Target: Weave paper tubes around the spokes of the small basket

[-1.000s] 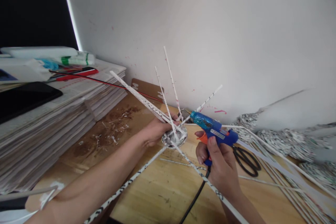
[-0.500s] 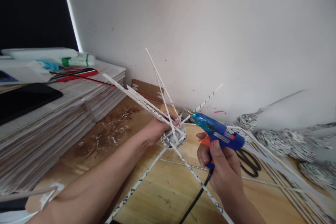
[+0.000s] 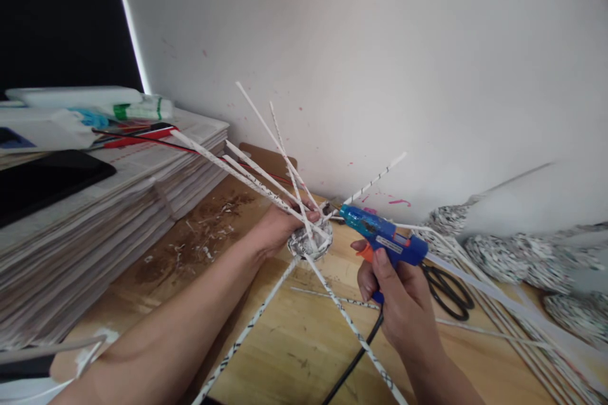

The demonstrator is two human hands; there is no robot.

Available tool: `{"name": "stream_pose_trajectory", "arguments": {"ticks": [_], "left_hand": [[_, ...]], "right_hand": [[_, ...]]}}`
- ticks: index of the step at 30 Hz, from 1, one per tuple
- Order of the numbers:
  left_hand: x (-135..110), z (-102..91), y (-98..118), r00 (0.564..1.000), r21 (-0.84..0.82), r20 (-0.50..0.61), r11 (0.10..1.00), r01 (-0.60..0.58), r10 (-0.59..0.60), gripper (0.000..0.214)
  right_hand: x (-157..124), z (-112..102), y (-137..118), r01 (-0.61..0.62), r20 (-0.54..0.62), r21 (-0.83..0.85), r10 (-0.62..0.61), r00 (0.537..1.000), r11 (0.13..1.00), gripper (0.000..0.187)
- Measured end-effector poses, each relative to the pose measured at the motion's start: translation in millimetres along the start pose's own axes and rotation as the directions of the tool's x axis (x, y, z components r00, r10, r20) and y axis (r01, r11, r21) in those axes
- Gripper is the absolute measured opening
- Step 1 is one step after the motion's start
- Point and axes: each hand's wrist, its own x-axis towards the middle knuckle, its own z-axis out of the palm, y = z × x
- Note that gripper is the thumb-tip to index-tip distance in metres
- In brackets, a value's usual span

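My left hand (image 3: 282,223) is closed around the far left side of a small round woven newspaper base (image 3: 311,240). Several rolled paper sticks (image 3: 256,186) fan out from that base, some pointing up and left, two reaching down toward me. In my right hand (image 3: 399,288) is a blue glue gun (image 3: 380,232) with an orange trigger, gripped by its handle. Its metal tip points left, close to the far right edge of the base and a paper stick there. Whether the tip touches the paper I cannot tell.
Black-handled scissors (image 3: 449,291) lie right of my right hand. Loose paper sticks (image 3: 517,342) and woven newspaper pieces (image 3: 503,259) are on the right. On the left stands a newspaper stack (image 3: 190,171) bearing a phone (image 3: 52,180). A black cord (image 3: 354,361) trails from the glue gun.
The glue gun has moved slightly left, its tip now nearer the base. The base has shifted a little left and up, and its upper sticks have swung left.
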Motion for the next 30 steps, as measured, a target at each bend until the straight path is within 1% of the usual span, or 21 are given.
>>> {"name": "stream_pose_trajectory", "arguments": {"ticks": [4,7,12,17,20,24,30], "left_hand": [[2,-3.7,2,0.999,0.061,-0.024,0.997,-0.039,0.041,0.032],[3,-6.2,1,0.998,0.081,-0.022,0.995,-0.057,0.059,0.032],[4,-9.2,1,0.998,0.080,-0.018,0.995,-0.062,0.064,0.031],[6,-13.2,2,0.998,0.119,-0.027,0.992,-0.045,0.048,0.033],[6,-17.0,2,0.998,0.149,-0.025,0.987,-0.054,0.058,0.032],[8,-24.5,1,0.997,0.220,0.012,0.973,-0.077,0.076,0.028],[10,-33.2,2,0.994,0.346,0.065,0.932,-0.106,0.089,0.023]], "right_hand": [[1,-1,1,-0.032,-0.005,-0.021,0.032,0.999,0.999,0.037],[2,0,0,-0.033,-0.003,-0.018,0.033,0.999,0.999,0.037],[1,0,-3,-0.040,0.008,-0.035,0.040,0.999,0.999,0.039],[0,-3,-3,-0.040,0.023,-0.089,0.042,0.999,0.995,0.041],[1,-5,-4,-0.060,0.043,-0.133,0.066,0.997,0.989,0.043],[3,-11,-7,-0.081,0.063,-0.208,0.096,0.993,0.975,0.043],[7,-23,-16,-0.102,0.087,-0.387,0.146,0.985,0.916,0.050]]}}
